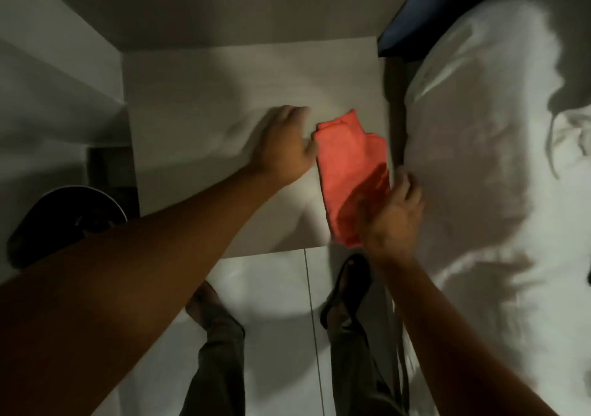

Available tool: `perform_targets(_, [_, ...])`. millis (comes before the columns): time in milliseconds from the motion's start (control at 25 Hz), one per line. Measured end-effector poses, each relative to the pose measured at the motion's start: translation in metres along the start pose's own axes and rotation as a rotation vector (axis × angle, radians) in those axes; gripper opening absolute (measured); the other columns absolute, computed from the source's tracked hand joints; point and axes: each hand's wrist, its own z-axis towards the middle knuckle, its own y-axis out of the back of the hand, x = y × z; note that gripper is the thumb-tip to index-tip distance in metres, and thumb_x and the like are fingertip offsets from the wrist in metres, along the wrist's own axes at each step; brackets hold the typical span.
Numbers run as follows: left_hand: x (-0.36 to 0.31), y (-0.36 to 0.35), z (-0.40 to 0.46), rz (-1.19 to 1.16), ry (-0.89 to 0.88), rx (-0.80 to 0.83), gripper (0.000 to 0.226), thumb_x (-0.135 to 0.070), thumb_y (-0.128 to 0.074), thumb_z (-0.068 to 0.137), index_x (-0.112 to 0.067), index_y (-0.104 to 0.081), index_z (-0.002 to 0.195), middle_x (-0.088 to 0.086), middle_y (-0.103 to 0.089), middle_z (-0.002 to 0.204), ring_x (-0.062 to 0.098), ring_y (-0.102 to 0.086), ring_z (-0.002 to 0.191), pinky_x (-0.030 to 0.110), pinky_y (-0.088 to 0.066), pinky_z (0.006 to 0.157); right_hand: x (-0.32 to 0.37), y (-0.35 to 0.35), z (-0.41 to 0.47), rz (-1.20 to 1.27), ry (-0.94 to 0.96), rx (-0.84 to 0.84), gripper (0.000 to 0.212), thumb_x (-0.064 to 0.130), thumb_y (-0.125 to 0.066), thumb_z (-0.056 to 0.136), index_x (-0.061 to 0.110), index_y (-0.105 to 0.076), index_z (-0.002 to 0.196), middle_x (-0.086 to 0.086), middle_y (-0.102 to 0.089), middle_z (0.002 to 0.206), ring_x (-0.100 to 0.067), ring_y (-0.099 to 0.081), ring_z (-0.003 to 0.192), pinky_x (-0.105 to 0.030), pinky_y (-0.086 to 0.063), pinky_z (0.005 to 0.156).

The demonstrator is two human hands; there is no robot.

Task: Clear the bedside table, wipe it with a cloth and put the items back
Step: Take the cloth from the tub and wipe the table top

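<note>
Since nothing but the cloth lies on the desk, you look to be in the wiping step, with the clearing already done and the putting back not yet begun; that is a judgement from the bare top, not something shown. The cloth is folded, orange-red, and sits toward the desk's 4 o'clock corner, close to the edge that runs beside the bed; its near end reaches almost to the front edge.

Your left hand lies palm down on the desk at about the centre, fingers spread loosely and blurred at the tips, thumb side just touching the cloth's left edge; it is not closed on anything. Your right hand is at 5 o'clock on the cloth's near end, fingers partly curled over the fabric; whether it pinches the cloth or merely presses it flat, you cannot tell from this view, since the fingertips are hidden in shadow and blur.

The next move, as I judge it, calls for one hand to take the cloth flat under the palm and sweep it from the 4 o'clock corner out toward 10 and 12 o'clock, where the top has the most open surface; keep the other hand off the path; mind the near edge, as the cloth could slip onto the floor by your feet; the items to return are not in view.
</note>
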Motion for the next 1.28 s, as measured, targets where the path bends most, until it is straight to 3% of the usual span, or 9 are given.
perform_targets(80, [0.057,0.011,-0.033,0.226,-0.114,-0.099,0.059,-0.031,-0.056,0.087,-0.002,-0.051,0.138,0.021,-0.052,0.143,0.038,-0.047,0.135,0.045,-0.038,0.112,0.016,-0.009,0.011,-0.08,0.316,-0.132,0.073,0.043,-0.057,0.094,0.01,-0.033,0.153,-0.025,-0.034,0.158,-0.043,-0.032,0.144,-0.052,-0.027,0.118])
perform_targets(200, [0.124,0.02,-0.07,0.49,-0.21,-0.048,0.065,-0.044,-0.043,0.096,-0.009,-0.037,0.149,0.012,-0.035,0.16,0.033,-0.026,0.151,0.05,-0.024,0.121,0.026,-0.041,0.029,-0.173,0.491,-0.079,0.069,0.047,-0.045,0.099,0.012,-0.031,0.156,-0.023,-0.023,0.165,-0.042,-0.018,0.153,-0.055,-0.016,0.123])
perform_targets(400, [0.141,0.01,-0.069,0.551,-0.217,-0.093,0.071,-0.048,-0.035,0.095,-0.01,-0.026,0.155,0.009,-0.027,0.165,0.029,-0.018,0.154,0.05,-0.017,0.124,0.096,-0.036,0.143,-0.165,0.25,-0.138,0.07,0.06,-0.014,0.101,0.024,-0.011,0.161,-0.02,-0.007,0.169,-0.041,-0.002,0.155,-0.057,-0.008,0.124])
perform_targets(480, [0.145,0.01,-0.068,0.553,-0.209,-0.125,0.069,-0.044,-0.034,0.097,-0.01,-0.025,0.155,0.01,-0.027,0.164,0.028,-0.019,0.154,0.049,-0.018,0.124,0.146,-0.043,0.163,-0.238,0.37,-0.099,0.068,0.058,-0.01,0.102,0.025,-0.009,0.161,-0.02,-0.004,0.169,-0.04,0.0,0.155,-0.057,-0.006,0.124])
perform_targets(640, [0.137,0.013,-0.072,0.543,-0.169,-0.141,0.064,-0.037,-0.036,0.096,-0.006,-0.033,0.152,0.011,-0.032,0.162,0.028,-0.024,0.153,0.049,-0.02,0.123,0.076,-0.089,0.003,-0.325,0.821,0.037,0.06,0.05,-0.022,0.106,0.028,-0.012,0.161,-0.014,-0.002,0.17,-0.034,0.001,0.157,-0.058,-0.017,0.122])
perform_targets(760, [0.136,0.016,-0.069,0.525,-0.172,-0.141,0.065,-0.037,-0.035,0.096,-0.006,-0.033,0.152,0.012,-0.031,0.163,0.029,-0.023,0.153,0.051,-0.021,0.123,0.022,-0.068,0.0,-0.265,0.599,-0.075,0.061,0.05,-0.025,0.104,0.026,-0.019,0.16,-0.015,-0.007,0.169,-0.035,-0.004,0.157,-0.06,-0.02,0.119])
perform_targets(880, [0.139,0.013,-0.07,0.538,-0.191,-0.149,0.064,-0.036,-0.036,0.097,-0.006,-0.03,0.153,0.012,-0.03,0.163,0.029,-0.023,0.153,0.051,-0.02,0.123,0.112,-0.056,0.105,-0.199,0.332,-0.157,0.064,0.056,-0.016,0.103,0.027,-0.018,0.16,-0.02,-0.013,0.168,-0.041,-0.008,0.155,-0.061,-0.013,0.122])
perform_targets(1040, [0.139,0.014,-0.07,0.53,-0.186,-0.174,0.059,-0.031,-0.039,0.098,-0.004,-0.036,0.15,0.014,-0.035,0.16,0.03,-0.027,0.151,0.051,-0.023,0.122,0.171,-0.102,0.072,-0.176,0.624,-0.117,0.056,0.044,-0.03,0.103,0.026,-0.032,0.157,-0.02,-0.02,0.166,-0.041,-0.013,0.154,-0.056,-0.011,0.123])
perform_targets(1280, [0.137,0.014,-0.071,0.505,-0.163,-0.162,0.058,-0.03,-0.042,0.095,-0.006,-0.04,0.149,0.011,-0.035,0.161,0.027,-0.025,0.152,0.048,-0.021,0.123,0.138,-0.096,-0.005,0.164,0.586,0.032,0.05,0.036,-0.033,0.105,0.021,-0.043,0.152,-0.016,-0.032,0.163,-0.037,-0.02,0.153,-0.053,-0.013,0.125])
